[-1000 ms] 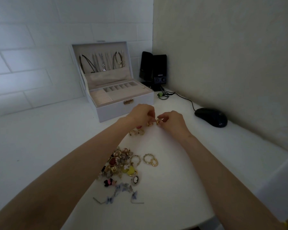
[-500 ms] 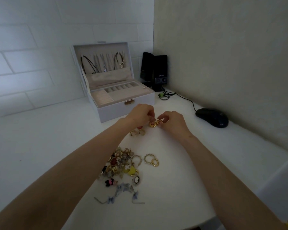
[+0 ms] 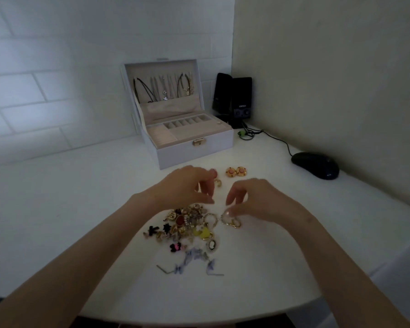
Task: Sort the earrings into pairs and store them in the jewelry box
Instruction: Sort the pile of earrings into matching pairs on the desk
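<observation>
Over the heap: left hand (image 3: 187,185) hangs with fingers loosely curled downward, gripping nothing that shows.
Right hand (image 3: 253,200): fingers spread and pointing down, one fingertip (image 3: 228,212) touching a beaded hoop (image 3: 223,217) at the heap's right edge; whether it pinches the hoop cannot be told.
Gold hoop (image 3: 234,223): lies against the beaded hoop, under the right hand.
Small gold earring (image 3: 219,183): alone on the surface, just beyond the left fingers.
Heap of earrings (image 3: 187,223): unsorted, between the two forearms; a yellow piece (image 3: 202,233) and an oval cameo (image 3: 212,245) sit at its near right, pale blue butterfly pieces (image 3: 189,259) at its near end.
Round pair (image 3: 236,172): two matching gold-and-orange discs side by side, touching, between the hands and the box.
Jewelry box (image 3: 194,152): behind the hands, lid upright, necklaces (image 3: 165,91) hanging inside the lid, tray compartments open to view; no earrings can be made out in them.
Surface (image 3: 81,197): white, carrying everything.
Speakers (image 3: 232,100): black, in the corner just right of the box.
Mouse (image 3: 315,165): black, far right by the wall, its cable (image 3: 277,138) running back toward the speakers.
</observation>
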### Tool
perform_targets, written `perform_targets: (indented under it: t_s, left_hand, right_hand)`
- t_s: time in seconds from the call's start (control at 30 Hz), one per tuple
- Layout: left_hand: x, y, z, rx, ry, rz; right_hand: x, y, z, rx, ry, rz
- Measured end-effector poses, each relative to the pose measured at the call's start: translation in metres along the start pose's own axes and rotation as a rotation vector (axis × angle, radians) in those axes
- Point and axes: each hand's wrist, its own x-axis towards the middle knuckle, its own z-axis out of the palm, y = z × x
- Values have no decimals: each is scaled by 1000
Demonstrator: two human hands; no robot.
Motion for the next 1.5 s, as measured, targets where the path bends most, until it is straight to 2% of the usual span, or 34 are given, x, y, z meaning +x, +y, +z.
perform_targets:
  t_s: [0.1,0.27,0.53,0.63,0.73,0.83,1.0,1.2,1.5]
  left_hand:
    - [-5,1,7,118,-138,-7]
    - [-5,2,16,169,-160,-6]
    - [-9,5,2,-33,-119,-23]
    - [-5,6,-2,-78,-20,-45]
    - [9,7,3,-82,89,-115]
    - [31,13,15,-1,149,-162]
    - [67,18,24,190,183,-157]
    - [89,13,27,276,135,-180]
    - [90,9,32,299,128,-155]
  right_hand:
    - [-4,-4,15,-103,-18,-16]
    - [-3,-7,17,-24,-66,-19]
    - [-4,2,13,427,-31,-28]
    - [-5,4,1,586,64,-20]
    - [6,14,-16,662,257,37]
    - [27,28,-24,592,380,126]
    - [51,46,-9,465,454,232]
    - [60,56,1,293,491,196]
    - [61,59,3,246,519,153]
